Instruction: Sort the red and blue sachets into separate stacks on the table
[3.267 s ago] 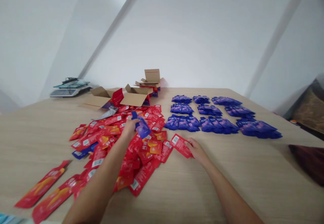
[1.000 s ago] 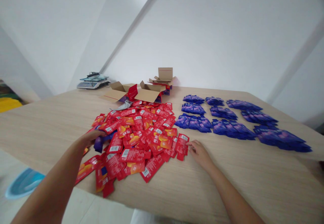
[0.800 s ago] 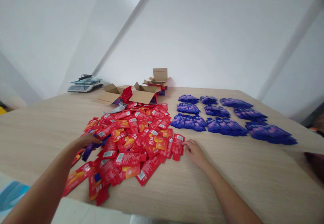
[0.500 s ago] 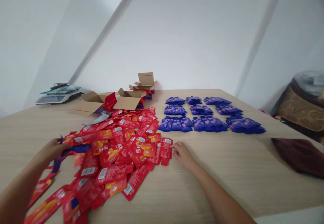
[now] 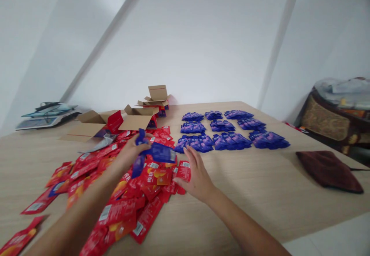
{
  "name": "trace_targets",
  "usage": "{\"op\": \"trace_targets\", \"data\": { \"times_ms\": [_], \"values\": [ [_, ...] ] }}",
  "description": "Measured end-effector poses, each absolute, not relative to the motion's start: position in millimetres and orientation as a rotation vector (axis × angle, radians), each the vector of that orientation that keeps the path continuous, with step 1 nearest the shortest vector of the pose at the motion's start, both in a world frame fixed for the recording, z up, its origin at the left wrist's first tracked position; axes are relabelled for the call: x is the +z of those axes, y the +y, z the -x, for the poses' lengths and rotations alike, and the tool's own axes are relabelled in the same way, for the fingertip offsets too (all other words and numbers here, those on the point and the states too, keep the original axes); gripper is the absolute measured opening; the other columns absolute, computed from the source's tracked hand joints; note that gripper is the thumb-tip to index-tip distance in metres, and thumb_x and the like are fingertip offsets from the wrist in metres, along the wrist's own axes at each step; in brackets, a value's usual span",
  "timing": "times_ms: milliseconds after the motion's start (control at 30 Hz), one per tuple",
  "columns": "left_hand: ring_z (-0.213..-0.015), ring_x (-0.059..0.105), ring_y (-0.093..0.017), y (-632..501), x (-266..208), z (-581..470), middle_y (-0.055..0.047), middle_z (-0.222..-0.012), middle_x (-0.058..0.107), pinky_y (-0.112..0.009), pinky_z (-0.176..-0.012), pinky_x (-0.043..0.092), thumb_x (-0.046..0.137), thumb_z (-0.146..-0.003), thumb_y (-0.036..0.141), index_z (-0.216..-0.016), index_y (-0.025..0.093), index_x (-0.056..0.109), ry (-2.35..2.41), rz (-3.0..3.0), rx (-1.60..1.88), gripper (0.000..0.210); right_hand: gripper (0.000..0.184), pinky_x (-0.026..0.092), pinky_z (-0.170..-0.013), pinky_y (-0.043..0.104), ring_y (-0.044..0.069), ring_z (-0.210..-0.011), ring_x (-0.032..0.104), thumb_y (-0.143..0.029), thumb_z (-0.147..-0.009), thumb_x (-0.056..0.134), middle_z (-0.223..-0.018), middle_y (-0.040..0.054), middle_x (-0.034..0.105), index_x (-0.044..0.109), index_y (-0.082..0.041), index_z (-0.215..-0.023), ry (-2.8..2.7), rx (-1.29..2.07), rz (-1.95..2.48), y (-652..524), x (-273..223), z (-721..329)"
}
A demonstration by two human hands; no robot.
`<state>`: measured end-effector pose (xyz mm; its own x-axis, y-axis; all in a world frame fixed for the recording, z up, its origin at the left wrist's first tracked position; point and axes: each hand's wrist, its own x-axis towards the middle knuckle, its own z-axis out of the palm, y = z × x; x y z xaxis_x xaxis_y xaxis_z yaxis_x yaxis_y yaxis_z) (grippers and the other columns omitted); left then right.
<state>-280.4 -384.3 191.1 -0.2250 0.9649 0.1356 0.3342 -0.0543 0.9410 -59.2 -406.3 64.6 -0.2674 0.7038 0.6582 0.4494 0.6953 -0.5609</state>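
Observation:
My left hand [image 5: 133, 152] is closed around a few purple sachets [image 5: 162, 153] and holds them above the heap of red sachets [image 5: 156, 177]. One of these purple sachets points right, toward my other hand. My right hand [image 5: 198, 175] is open, thumb and fingers apart, at the right edge of the heap and short of the held sachets. Behind it on the table, purple sachets [image 5: 231, 140] lie in several overlapping bunches, set out in rows.
Opened cardboard boxes [image 5: 138, 122] stand behind the red heap. A flat scale [image 5: 47, 120] with things on top sits at the far left. A dark red cloth [image 5: 326, 169] lies on the right of the table [image 5: 251, 194]. Beyond the right edge is a patterned chair [image 5: 320, 119].
My left hand has moved right and up from the heap's left side, carrying the purple sachets. My right hand has lifted slightly and its fingers have spread. The view has turned a little right.

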Motion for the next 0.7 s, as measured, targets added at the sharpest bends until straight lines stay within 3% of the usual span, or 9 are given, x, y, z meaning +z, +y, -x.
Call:
{"op": "trace_targets", "data": {
  "times_ms": [100, 200, 300, 367, 433, 567, 700],
  "values": [
    [-0.057, 0.058, -0.014, -368, 159, 228, 0.001, -0.068, 0.061, -0.024, -0.056, 0.049, 0.067, -0.053, 0.018, -0.086, 0.017, 0.061, 1.209, -1.241, 1.204, 0.034, 0.074, 0.026, -0.113, 0.050, 0.026, -0.136, 0.027, -0.030, -0.083, 0.056, -0.149, 0.0098, 0.029, 0.017, -0.025, -0.146, -1.866, 0.411, 0.898, -403, 61, 57],
    [-0.053, 0.057, -0.012, -354, 134, 195, 0.001, -0.065, 0.060, -0.025, -0.055, 0.050, 0.071, -0.058, 0.023, -0.087, 0.018, 0.061, 1.029, -1.095, 1.116, 0.031, 0.049, 0.039, -0.105, 0.048, 0.022, -0.127, 0.043, -0.025, -0.089, 0.042, -0.137, 0.0083, 0.047, 0.035, -0.026, -0.137, -1.737, 0.658, 0.928, -390, 46, 41],
    [-0.049, 0.054, -0.012, -339, 114, 172, 0.002, -0.060, 0.055, -0.027, -0.055, 0.051, 0.069, -0.069, 0.043, -0.084, 0.019, 0.057, 0.947, -0.875, 0.975, 0.031, 0.040, 0.059, -0.070, 0.039, 0.024, -0.106, 0.061, -0.039, -0.088, 0.042, -0.120, 0.0090, 0.060, 0.044, -0.024, -0.125, -1.454, 1.088, 1.011, -376, 30, 19],
    [-0.047, 0.054, -0.013, -329, 99, 160, 0.001, -0.058, 0.054, -0.029, -0.053, 0.051, 0.063, -0.073, 0.056, -0.084, 0.019, 0.053, 0.976, -0.730, 0.899, 0.040, 0.045, 0.057, -0.047, 0.031, 0.024, -0.089, 0.067, -0.047, -0.082, 0.048, -0.109, 0.0093, 0.065, 0.044, -0.023, -0.121, -1.209, 1.291, 1.038, -369, 23, 7],
    [-0.046, 0.053, -0.014, -319, 83, 151, 0.002, -0.055, 0.053, -0.029, -0.050, 0.049, 0.058, -0.072, 0.064, -0.086, 0.020, 0.050, 1.055, -0.650, 0.874, 0.047, 0.049, 0.052, -0.038, 0.026, 0.023, -0.077, 0.069, -0.049, -0.076, 0.055, -0.101, 0.0084, 0.068, 0.045, -0.022, -0.115, -1.040, 1.359, 1.039, -366, 19, -1],
    [-0.045, 0.053, -0.014, -306, 57, 139, 0.003, -0.054, 0.051, -0.028, -0.050, 0.048, 0.055, -0.069, 0.071, -0.090, 0.021, 0.048, 1.167, -0.663, 0.874, 0.055, 0.049, 0.048, -0.033, 0.025, 0.023, -0.065, 0.069, -0.049, -0.070, 0.060, -0.089, 0.0073, 0.069, 0.047, -0.020, -0.108, -0.907, 1.397, 1.037, -364, 15, -6],
    [-0.049, 0.055, -0.017, -303, 40, 132, 0.002, -0.057, 0.052, -0.030, -0.052, 0.047, 0.053, -0.067, 0.075, -0.095, 0.022, 0.050, 1.243, -0.813, 0.810, 0.061, 0.044, 0.044, -0.028, 0.023, 0.019, -0.054, 0.065, -0.051, -0.074, 0.055, -0.078, 0.0028, 0.067, 0.048, -0.021, -0.105, -0.930, 1.345, 1.156, -360, 10, -7]
  ]
}}
